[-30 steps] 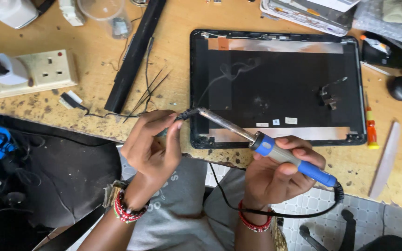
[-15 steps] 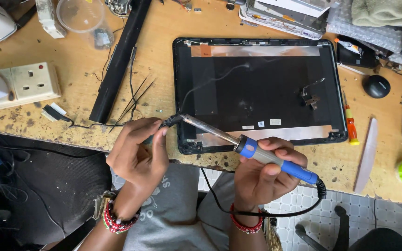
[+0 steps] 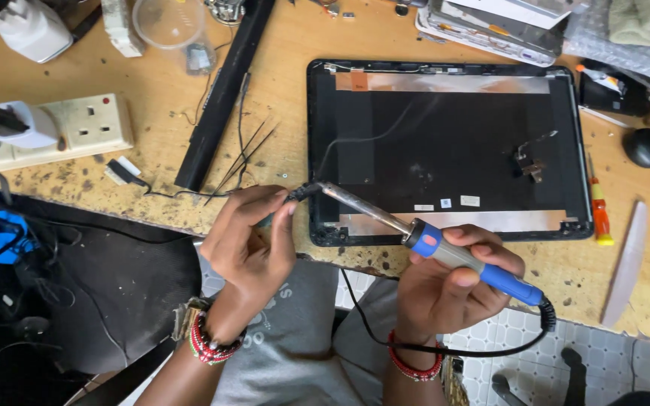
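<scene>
Left hand (image 3: 253,244) fingertips pinched, right hand (image 3: 445,289) fist-gripped, wrists beaded

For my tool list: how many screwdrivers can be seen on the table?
1: a small red and yellow screwdriver lies right of the black laptop lid. Others may be hidden in the clutter.

Bare wood lies open between the black strip (image 3: 220,98) on the left and the laptop lid (image 3: 445,150) on the right, though thin wires (image 3: 242,154) cross its near part. Right of the lid, a small screwdriver (image 3: 599,210) and a pale flat tool (image 3: 626,263) narrow the way. The far edge looks crowded. A power strip (image 3: 77,128) blocks the left.
</scene>
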